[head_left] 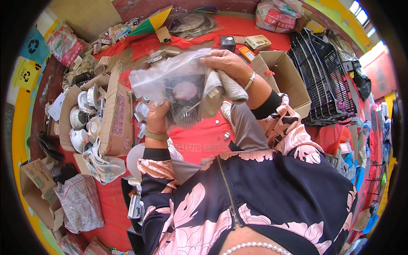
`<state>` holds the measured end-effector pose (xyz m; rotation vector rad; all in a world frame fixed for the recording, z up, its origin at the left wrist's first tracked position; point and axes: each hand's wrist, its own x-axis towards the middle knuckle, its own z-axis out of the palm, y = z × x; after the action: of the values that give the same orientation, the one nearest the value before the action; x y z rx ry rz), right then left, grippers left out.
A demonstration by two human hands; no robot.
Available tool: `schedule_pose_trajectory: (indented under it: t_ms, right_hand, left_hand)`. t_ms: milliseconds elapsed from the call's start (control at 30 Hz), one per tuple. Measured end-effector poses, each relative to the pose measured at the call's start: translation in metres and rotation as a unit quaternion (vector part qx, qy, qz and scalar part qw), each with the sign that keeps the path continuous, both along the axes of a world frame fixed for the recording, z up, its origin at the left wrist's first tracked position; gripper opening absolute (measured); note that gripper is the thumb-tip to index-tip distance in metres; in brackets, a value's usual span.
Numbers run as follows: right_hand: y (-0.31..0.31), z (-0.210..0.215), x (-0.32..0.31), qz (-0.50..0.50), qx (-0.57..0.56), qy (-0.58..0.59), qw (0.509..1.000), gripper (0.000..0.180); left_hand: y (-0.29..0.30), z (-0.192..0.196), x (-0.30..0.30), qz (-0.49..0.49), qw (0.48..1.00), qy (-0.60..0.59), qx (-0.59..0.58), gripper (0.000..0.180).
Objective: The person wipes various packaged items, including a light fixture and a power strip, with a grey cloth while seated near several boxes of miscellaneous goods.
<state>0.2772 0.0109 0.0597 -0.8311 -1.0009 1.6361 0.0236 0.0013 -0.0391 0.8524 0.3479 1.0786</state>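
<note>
Nearest to the person, both hands were raised in front of the chest, over a red cloth-covered worktop (199, 140). The left hand (156, 119) was closed around the lower edge of a clear, crinkled plastic zip bag (170, 74), gripping it from beneath. The right hand (227, 63) was closed over the bag's top right corner and also pinched a folded grey cloth (225, 87) against it. Inside the bag sat a dark, round finned metal part with a pale pink centre (185, 95), held well above the worktop.

Directly beneath the hands the red surface had a little open room, with only a few small loose screws (226, 136) lying on it. To the left the way was blocked by an open brown cardboard box (114, 114) packed with white round lamp fittings (78, 117), its flap standing up just beside the left wrist. A checked cloth (102, 165) hung from its near edge.

To the right, another open cardboard box (284, 76) stood close to the right forearm, and beyond it leaned a stack of black plastic crates (323, 72). Farther back, small boxes and packets (255, 41) lay scattered along the worktop's far edge, beside a bulging clear plastic sack (278, 15).
</note>
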Motion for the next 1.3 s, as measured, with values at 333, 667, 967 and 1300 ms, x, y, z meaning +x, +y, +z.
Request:
schedule_pose_trajectory:
  t_ms: [333, 667, 967, 1300]
  right_hand:
    - [-0.026, 0.022, -0.013, -0.078, 0.14, -0.087, 0.983, 0.013]
    - [-0.01, -0.004, -0.003, -0.101, 0.163, -0.219, 0.957, 0.016]
    - [-0.009, -0.021, 0.0, -0.077, 0.117, -0.159, 0.977, 0.012]
    - [-0.012, -0.021, -0.015, -0.101, 0.126, -0.127, 0.979, 0.009]
  left_hand:
    - [-0.003, 0.024, -0.001, 0.036, 0.995, 0.064, 0.062, 0.057]
    - [0.006, 0.019, 0.009, 0.199, 0.957, 0.185, 0.101, 0.026]
    - [0.009, 0.028, 0.003, 0.237, 0.963, 0.108, 0.066, 0.022]
    - [0.008, 0.034, -0.002, 0.23, 0.971, 0.037, 0.052, 0.019]
